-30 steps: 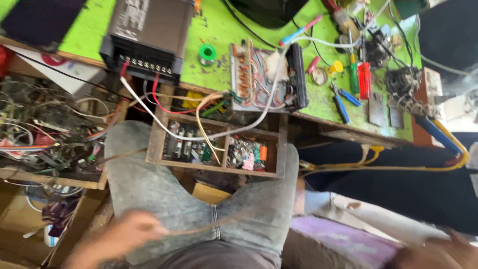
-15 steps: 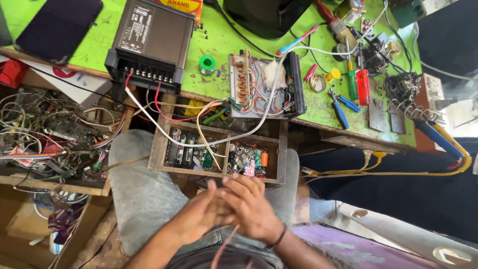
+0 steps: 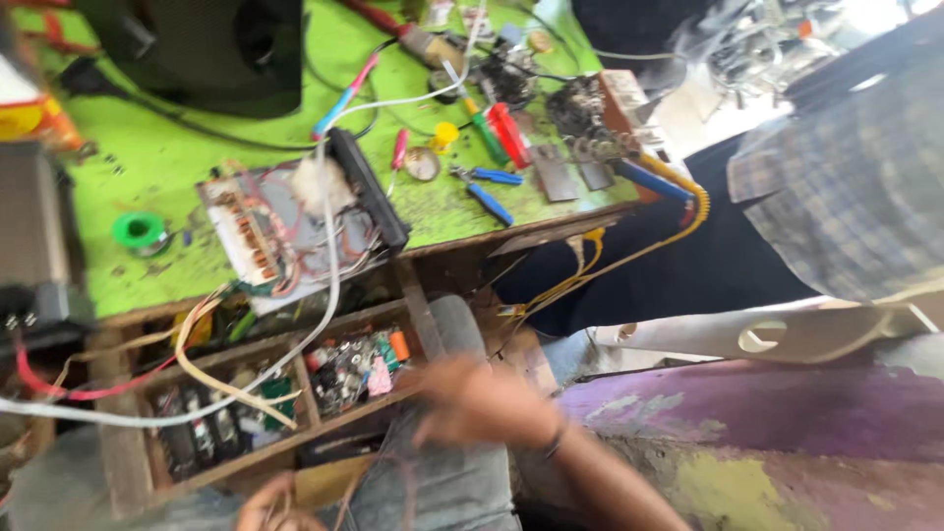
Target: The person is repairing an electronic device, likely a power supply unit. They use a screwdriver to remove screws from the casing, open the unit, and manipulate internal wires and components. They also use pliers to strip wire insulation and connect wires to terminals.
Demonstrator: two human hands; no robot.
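Right hand (image 3: 482, 401), blurred, grip unreadable, over the lap beside the parts drawer (image 3: 246, 403) under the green table's (image 3: 177, 265) front edge; left hand (image 3: 270, 501) pinching thin wires (image 3: 344, 497).

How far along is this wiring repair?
Midway, by the look of it. The circuit unit already lies opened on the green bench, wires trailing out. In hand: the right hand and left hand, both blurred, work thin wires over the lap. Still loose: the blue pliers and wooden parts tray.
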